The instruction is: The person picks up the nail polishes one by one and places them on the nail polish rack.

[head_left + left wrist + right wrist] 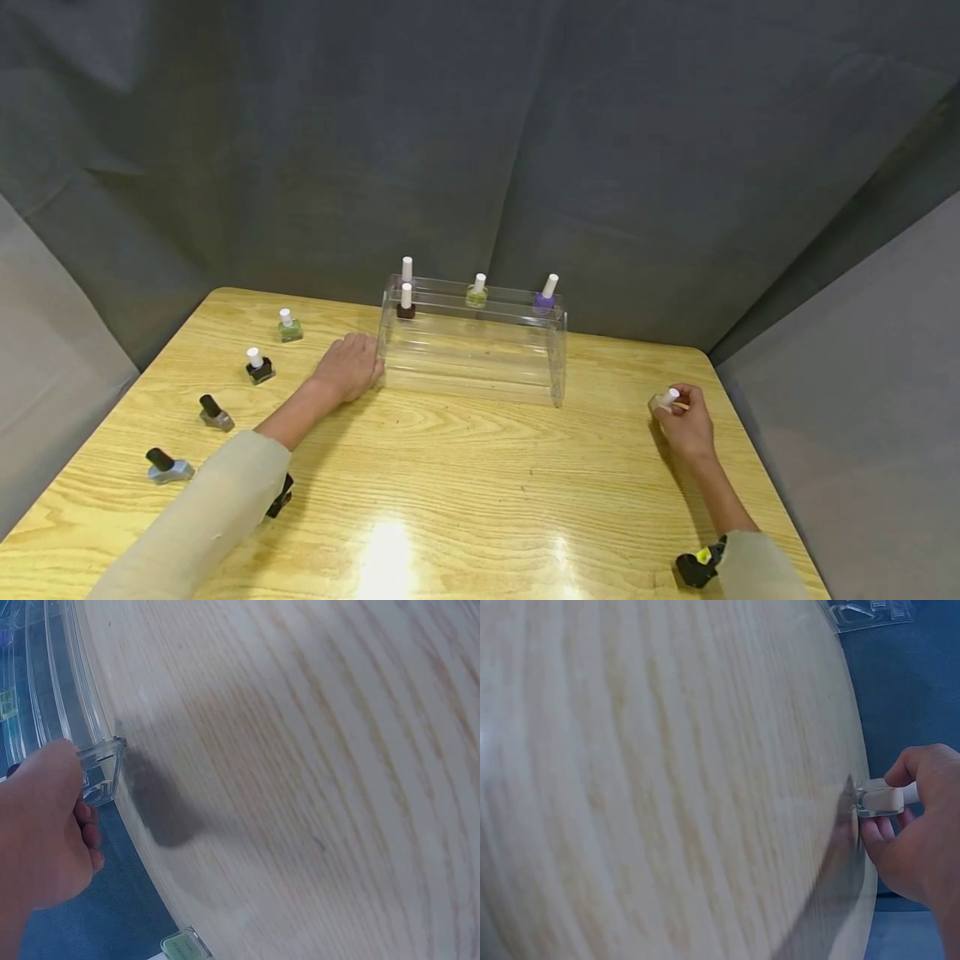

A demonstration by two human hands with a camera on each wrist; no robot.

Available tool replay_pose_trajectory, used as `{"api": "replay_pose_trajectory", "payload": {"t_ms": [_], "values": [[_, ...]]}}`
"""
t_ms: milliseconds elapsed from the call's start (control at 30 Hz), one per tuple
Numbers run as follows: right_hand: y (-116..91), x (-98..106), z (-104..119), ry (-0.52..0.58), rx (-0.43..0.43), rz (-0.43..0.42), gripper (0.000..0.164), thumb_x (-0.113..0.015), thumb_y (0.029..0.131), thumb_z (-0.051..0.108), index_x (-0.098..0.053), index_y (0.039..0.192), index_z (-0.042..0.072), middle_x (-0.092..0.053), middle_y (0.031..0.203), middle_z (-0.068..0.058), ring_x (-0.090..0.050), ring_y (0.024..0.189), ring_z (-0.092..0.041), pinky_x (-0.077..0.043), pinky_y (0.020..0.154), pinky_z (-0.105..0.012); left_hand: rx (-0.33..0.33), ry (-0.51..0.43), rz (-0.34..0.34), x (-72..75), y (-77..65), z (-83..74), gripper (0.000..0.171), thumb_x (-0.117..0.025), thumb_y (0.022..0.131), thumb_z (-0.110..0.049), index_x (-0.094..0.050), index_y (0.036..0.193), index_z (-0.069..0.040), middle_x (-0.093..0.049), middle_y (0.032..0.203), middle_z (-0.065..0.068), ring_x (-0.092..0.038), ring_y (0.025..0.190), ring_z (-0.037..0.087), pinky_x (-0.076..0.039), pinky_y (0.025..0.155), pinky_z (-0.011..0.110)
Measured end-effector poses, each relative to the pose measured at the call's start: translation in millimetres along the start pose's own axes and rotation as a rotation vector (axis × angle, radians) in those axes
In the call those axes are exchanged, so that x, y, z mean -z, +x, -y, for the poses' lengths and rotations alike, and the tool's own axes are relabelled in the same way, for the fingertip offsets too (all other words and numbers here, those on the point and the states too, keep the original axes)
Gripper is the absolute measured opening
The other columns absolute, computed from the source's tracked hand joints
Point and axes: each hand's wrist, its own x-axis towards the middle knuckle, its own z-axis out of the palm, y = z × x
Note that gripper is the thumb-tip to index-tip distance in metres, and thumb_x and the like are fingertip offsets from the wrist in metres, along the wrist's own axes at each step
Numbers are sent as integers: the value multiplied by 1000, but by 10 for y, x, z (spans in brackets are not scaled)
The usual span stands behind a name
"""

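Glass likely makes the little nail polish bottle (880, 800) slippery and easy to break, so hold its sides. The right hand (692, 427) pinches it near the table (480, 475) edge; the left hand (348, 367) grips the clear rack (558, 367).

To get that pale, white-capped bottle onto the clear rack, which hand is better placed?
Probably the right hand: it already pinches the pale bottle, to the right of the clear rack. The left hand is at the rack's left end, away from the bottle.
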Motion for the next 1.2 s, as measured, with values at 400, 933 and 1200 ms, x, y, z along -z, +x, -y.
{"api": "replay_pose_trajectory", "payload": {"t_ms": [400,933,1200], "values": [[-10,2,63,-4,45,-11,48,-59,84,5,-36,126,5,-44,115,-13,-48,96,-19,-43,64,-15,3,5,13,-16,18,11,27,-34,95,-26,-42,95,-1,-44,87,13,-41,83,29,-37,72,42],[61,-26,720,87,256,150,47,-60,84,2,-37,126,3,-46,116,-17,-48,98,-24,-47,66,-18,8,-8,8,-23,8,15,27,-37,95,-26,-43,95,0,-45,88,14,-42,84,30,-37,72,43],[120,-133,1126,151,383,252,43,-59,82,-6,-40,121,2,-49,111,-21,-51,97,-33,-48,65,-21,15,-21,5,-7,9,4,27,-38,95,-26,-44,97,1,-48,92,15,-44,88,31,-37,76,45]]}}
